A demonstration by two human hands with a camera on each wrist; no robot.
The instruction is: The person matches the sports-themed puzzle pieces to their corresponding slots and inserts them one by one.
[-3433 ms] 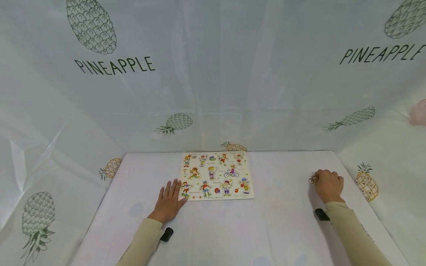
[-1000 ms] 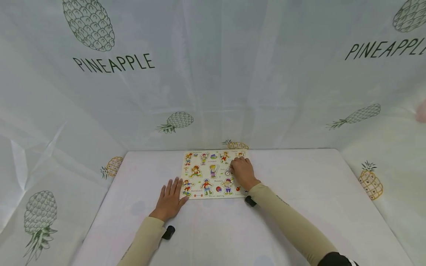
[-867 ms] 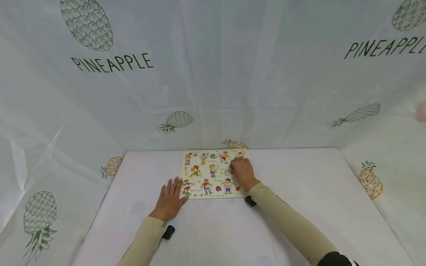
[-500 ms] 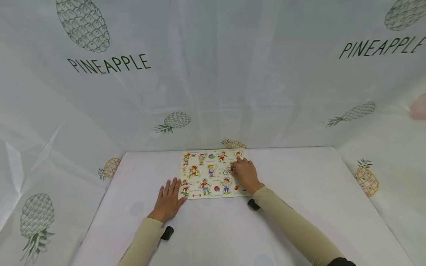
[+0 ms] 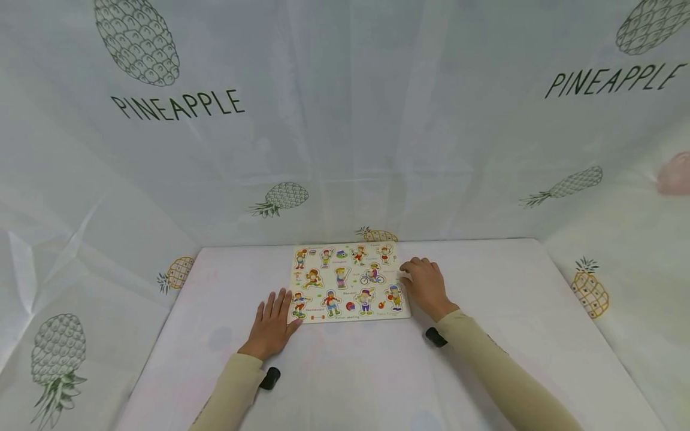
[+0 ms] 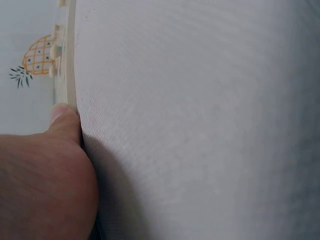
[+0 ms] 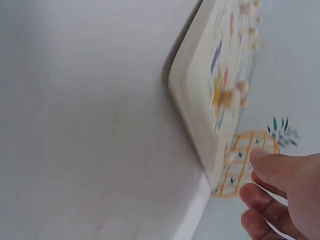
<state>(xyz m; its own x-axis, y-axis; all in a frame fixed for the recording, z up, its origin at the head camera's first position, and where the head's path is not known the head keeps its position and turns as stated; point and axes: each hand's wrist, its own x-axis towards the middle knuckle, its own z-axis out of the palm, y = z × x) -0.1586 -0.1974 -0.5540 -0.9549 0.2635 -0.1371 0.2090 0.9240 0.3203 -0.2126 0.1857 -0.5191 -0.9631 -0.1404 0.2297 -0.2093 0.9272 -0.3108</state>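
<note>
A wooden peg puzzle board (image 5: 323, 294) with sports figures lies at the back middle of the table. Its pieces carry small wooden knobs (image 7: 230, 99), seen from the side in the right wrist view. The cyclist piece (image 5: 373, 274) sits in the board's middle row, near its right side. My left hand (image 5: 271, 326) lies flat with fingers spread at the board's lower left corner, its thumb (image 6: 65, 120) touching the edge. My right hand (image 5: 426, 285) hovers just off the board's right edge, fingers loosely bent and holding nothing.
A white cloth covers the table (image 5: 345, 371), and a pineapple-print curtain (image 5: 345, 149) rises behind it and at both sides. The board's back edge is close to the table's back edge. Black wrist cameras (image 5: 435, 337) sit under both wrists.
My right hand brought the cyclist piece from the table's right side to the board, let go of it there and drew back to the right. The left hand stayed still.
</note>
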